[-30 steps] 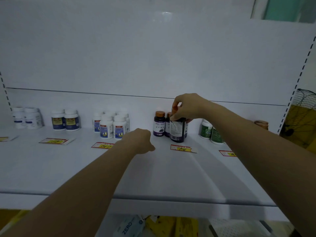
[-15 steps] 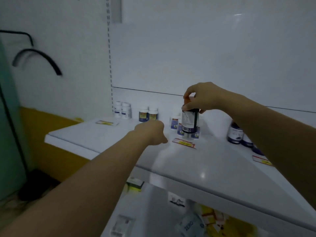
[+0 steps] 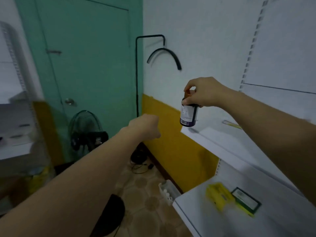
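White shelving ran along the right side, and the upper shelf (image 3: 222,141) ended in a sharp left corner against a white wall with a yellow band (image 3: 171,147) below it. At that corner the right hand (image 3: 203,94) pinched a dark bottle (image 3: 188,115) by its brown cap and neck, fingertips curled round the top. The bottle hung upright with its base just over the shelf's end edge; whether it touched the board could not be told. The left hand (image 3: 145,126) floated well left of the bottle, past the shelf end, with its fingers curled under into a fist and nothing visible in it. Beyond it lay open floor, a standing fan (image 3: 85,130) and a green door (image 3: 85,57). A lower shelf (image 3: 196,219) jutted out nearer, with a yellow box (image 3: 218,196) and a green box (image 3: 246,200) close to its left edge. A price tag (image 3: 232,124) lay on the upper shelf beside the right forearm.
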The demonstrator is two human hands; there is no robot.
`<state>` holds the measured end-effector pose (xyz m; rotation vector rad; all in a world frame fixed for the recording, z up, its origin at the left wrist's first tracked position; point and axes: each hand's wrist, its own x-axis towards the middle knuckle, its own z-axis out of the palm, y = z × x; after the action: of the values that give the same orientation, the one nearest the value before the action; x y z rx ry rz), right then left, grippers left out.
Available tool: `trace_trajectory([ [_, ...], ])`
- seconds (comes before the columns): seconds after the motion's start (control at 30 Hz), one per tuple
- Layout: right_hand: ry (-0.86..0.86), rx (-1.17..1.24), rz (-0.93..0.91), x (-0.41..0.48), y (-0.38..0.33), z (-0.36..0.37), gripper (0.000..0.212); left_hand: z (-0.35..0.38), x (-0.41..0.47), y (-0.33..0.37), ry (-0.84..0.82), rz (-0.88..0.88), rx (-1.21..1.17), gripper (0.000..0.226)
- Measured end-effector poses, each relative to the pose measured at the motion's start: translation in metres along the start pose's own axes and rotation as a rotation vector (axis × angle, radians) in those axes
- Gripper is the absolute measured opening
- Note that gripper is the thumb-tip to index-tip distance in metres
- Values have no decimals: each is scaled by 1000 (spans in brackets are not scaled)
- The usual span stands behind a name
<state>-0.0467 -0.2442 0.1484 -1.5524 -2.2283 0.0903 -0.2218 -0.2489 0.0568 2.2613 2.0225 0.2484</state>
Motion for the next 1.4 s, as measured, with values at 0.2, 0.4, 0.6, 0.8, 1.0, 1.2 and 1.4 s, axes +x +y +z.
trace_trajectory([
  [0.2, -111, 38, -164, 102, -47, 92, 47, 19, 43, -100, -18, -196, 3, 26],
  [0.4, -205, 78, -228, 217, -64, 163, 43, 24, 118, -171, 13, -321, 49, 43],
  [0.6, -281, 102, -185, 319, -53, 217, 41, 36, 218, -215, -32, -318, 31, 44],
  [0.8, -308, 27, -15, 412, 0, 283, 35, 84, 342, -246, -109, -224, -4, 41],
  [1.0, -308, 28, 242, 468, 95, 341, 41, 160, 469, -248, -209, 0, -56, 34],
  [1.2, -357, 74, 457, 486, 200, 420, 41, 269, 553, -230, -446, 132, -125, 28],
  [1.4, -458, 156, 583, 478, 295, 551, 39, 400, 602, -227, -580, 115, -93, 40],
])
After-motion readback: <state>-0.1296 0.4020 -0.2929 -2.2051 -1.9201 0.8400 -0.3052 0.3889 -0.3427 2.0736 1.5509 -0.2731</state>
